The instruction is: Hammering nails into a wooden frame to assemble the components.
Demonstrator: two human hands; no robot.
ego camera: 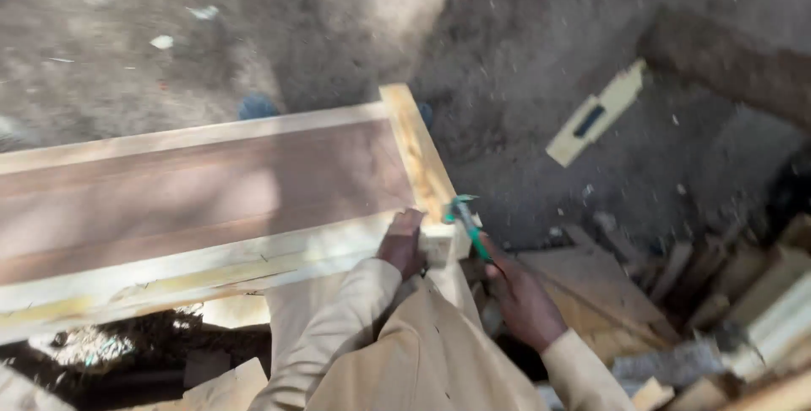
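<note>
A wooden frame [253, 255] of pale boards with a dark brown panel [203, 183] lies across the left and middle of the head view. My left hand [402, 244] presses on its near right corner. My right hand [524, 301] is closed on the handle of a green-handled hammer [467, 223], whose head is at that same corner. Both arms wear pale tan sleeves.
Dusty ground covered in sawdust surrounds the frame. A pale wooden offcut [596, 114] with a dark slot lies on the ground to the upper right. Several wood scraps and boards [718, 310] are piled at the lower right. More offcuts [224, 386] lie below the frame.
</note>
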